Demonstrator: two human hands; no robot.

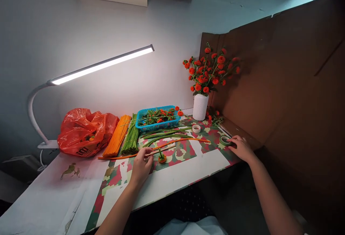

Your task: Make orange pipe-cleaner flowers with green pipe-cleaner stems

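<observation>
Touching one green roll (225,143), one right hand (242,149)

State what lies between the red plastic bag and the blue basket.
In the head view, two bundles lie there side by side: the orange bundle nearer the red plastic bag, the green bundle nearer the blue basket.

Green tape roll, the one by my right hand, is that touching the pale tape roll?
Apart. The head view shows a strip of patterned tabletop between the green tape roll and the pale tape roll.
</observation>
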